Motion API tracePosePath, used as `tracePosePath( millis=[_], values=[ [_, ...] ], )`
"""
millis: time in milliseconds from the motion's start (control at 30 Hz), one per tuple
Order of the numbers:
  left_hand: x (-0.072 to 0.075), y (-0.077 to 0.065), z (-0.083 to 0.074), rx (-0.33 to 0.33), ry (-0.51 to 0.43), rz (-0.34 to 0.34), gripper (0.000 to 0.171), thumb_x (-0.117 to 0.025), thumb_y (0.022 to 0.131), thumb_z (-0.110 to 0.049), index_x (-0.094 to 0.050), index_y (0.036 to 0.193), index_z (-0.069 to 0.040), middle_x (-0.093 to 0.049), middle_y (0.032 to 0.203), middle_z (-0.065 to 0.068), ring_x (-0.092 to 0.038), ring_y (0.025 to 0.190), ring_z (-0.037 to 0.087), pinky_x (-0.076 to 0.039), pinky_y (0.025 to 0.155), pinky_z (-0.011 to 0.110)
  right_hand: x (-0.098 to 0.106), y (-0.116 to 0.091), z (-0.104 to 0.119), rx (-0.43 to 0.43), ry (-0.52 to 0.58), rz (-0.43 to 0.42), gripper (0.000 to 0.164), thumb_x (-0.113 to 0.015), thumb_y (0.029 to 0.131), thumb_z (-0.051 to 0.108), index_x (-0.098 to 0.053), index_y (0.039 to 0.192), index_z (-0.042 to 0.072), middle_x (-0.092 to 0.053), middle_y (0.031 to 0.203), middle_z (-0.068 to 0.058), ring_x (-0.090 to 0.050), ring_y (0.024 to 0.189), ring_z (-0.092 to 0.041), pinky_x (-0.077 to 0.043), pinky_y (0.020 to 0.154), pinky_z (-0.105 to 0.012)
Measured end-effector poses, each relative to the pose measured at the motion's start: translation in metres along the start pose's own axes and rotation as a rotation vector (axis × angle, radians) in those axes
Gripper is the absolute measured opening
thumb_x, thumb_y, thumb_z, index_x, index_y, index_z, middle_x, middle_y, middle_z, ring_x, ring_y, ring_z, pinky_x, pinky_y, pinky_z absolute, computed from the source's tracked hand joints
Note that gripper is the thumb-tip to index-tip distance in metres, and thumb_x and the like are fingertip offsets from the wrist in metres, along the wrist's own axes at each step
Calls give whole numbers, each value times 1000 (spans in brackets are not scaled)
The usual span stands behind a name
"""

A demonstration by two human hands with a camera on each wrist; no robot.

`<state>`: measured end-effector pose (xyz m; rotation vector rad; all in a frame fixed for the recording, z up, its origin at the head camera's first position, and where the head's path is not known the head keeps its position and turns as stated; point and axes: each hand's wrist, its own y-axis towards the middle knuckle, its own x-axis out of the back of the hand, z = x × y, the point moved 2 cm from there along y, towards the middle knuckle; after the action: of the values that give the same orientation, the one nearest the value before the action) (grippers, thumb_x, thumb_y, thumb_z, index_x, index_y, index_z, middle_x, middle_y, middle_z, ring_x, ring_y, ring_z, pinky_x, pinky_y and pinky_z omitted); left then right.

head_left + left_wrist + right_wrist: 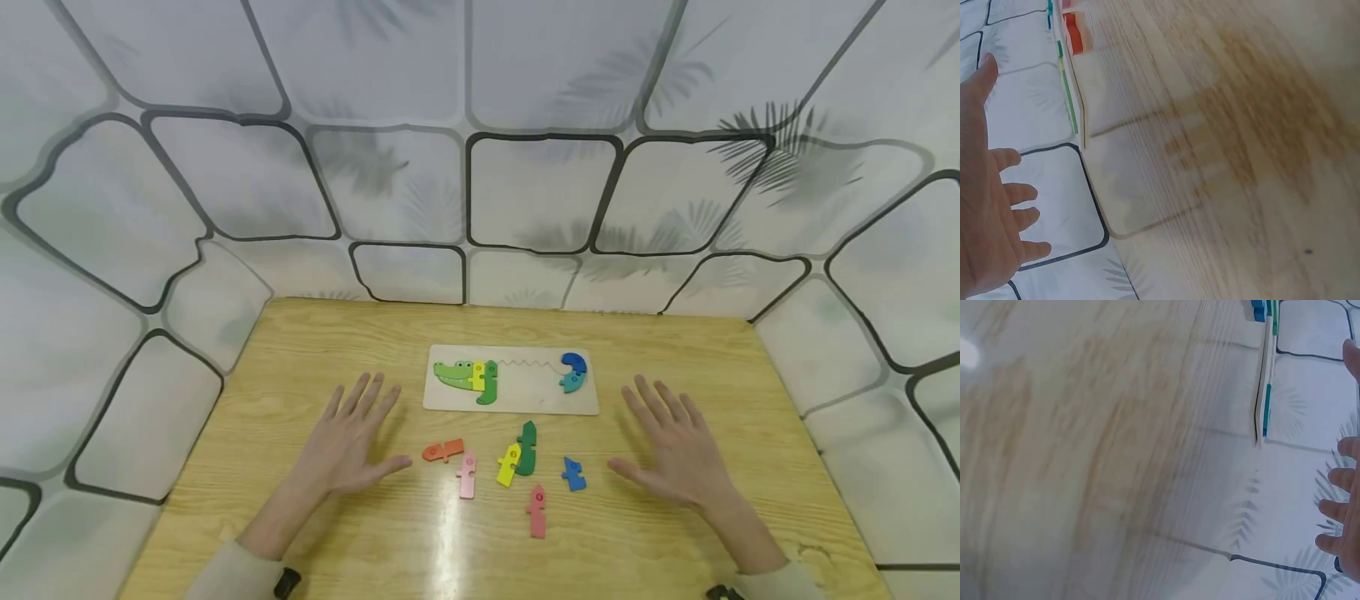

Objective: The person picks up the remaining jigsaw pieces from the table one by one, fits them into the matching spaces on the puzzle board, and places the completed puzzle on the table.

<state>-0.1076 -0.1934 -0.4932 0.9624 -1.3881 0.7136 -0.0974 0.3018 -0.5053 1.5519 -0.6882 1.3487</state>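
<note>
A pale wooden puzzle board (528, 400) lies on the table, with a crocodile head piece (452, 374), a yellow piece and a green leg piece at its left end and blue tail pieces (574, 372) at its right. My left hand (348, 446), fingers straight and spread, is left of the loose pieces, nearest the orange piece (443, 451). On the other side, my right hand (675, 454) is spread the same way, nearest the small blue piece (573, 474). Neither hand holds anything. In the left wrist view the left hand (988, 200) appears raised above the tabletop.
Between the hands lie a light pink piece (467, 475), a yellow piece (508, 465), a dark green leg piece (527, 448) and a darker pink piece (537, 512). The wooden table (360, 542) meets a stone-patterned backdrop (543, 192) behind and at both sides.
</note>
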Motion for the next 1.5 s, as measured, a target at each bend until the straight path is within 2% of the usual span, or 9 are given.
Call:
tracePosePath(
  millis=[300, 533, 767, 1033, 1167, 1500],
  values=[
    [-3, 11, 1, -31, 10, -3, 102, -59, 89, -79, -41, 163, -10, -34, 171, 23, -36, 158, 45, -32, 125, 68, -2, 9, 14, 23, -6, 26, 109, -61, 84, 84, -37, 165, 16, -38, 171, -16, -42, 151, -46, -34, 120, -68],
    [-6, 19, 5, -36, 26, 26, 100, -62, 90, -75, -42, 163, -10, -37, 169, 23, -37, 158, 44, -34, 125, 67, -4, 21, 30, 67, -10, 26, 110, -61, 83, 85, -39, 165, 15, -40, 169, -17, -42, 152, -44, -36, 120, -67],
    [-12, 26, 9, -36, 37, 55, 100, -62, 90, -75, -41, 163, -10, -39, 168, 23, -36, 158, 42, -34, 126, 65, -8, 29, 44, 82, 1, 54, 109, -65, 82, 81, -40, 164, 14, -36, 172, -14, -42, 153, -44, -37, 120, -67],
    [-17, 33, 12, -35, 34, 71, 98, -62, 91, -72, -40, 163, -10, -39, 169, 23, -35, 159, 42, -32, 128, 63, -13, 31, 55, 123, 22, -3, 106, -53, 87, 88, -45, 161, 12, -45, 167, -17, -48, 148, -46, -42, 116, -68],
    [-21, 37, 14, -48, 33, 73, 97, -61, 92, -72, -41, 163, -9, -39, 168, 23, -35, 158, 42, -32, 128, 63, -17, 31, 60, 124, 18, 20, 106, -48, 88, 89, -42, 162, 14, -43, 168, -16, -47, 150, -44, -42, 116, -68],
    [-28, 50, 15, -50, 20, 93, 93, -63, 93, -69, -43, 162, -9, -40, 167, 23, -35, 159, 42, -31, 128, 64, -26, 38, 76, 135, 7, 89, 104, -58, 87, 83, -38, 165, 17, -39, 171, -13, -45, 153, -40, -43, 119, -63]
  ],
)
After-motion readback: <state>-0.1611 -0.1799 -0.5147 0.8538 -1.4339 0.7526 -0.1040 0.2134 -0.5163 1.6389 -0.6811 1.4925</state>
